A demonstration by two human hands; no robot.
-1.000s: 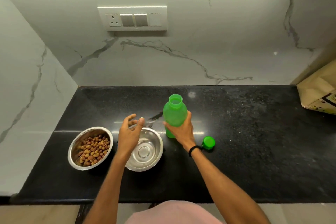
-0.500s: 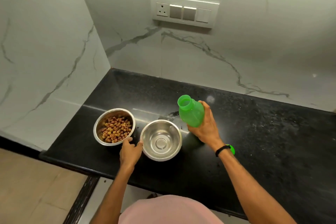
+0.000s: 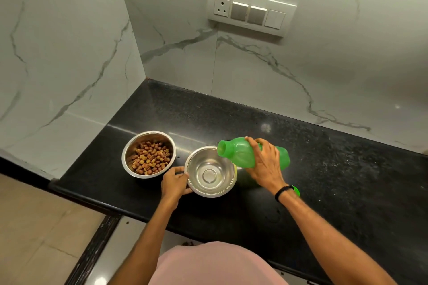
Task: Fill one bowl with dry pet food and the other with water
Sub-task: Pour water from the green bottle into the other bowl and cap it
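Right hand (image 3: 264, 164) gripping tilted green bottle (image 3: 252, 152), left hand (image 3: 174, 184) clasping empty bowl (image 3: 209, 171)

Single head-worn wide-angle view, looking forward and steeply down from above the person's chest; tilted, facing the corner where black countertop (image 3: 324, 180) meets marble walls; close over both forearms; switch panel (image 3: 251, 12) high in frame

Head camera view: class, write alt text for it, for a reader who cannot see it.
A person's right hand tips an uncapped green bottle over an empty steel bowl that the left hand steadies by its rim. Beside it on the black countertop, a second steel bowl holds brown kibble.
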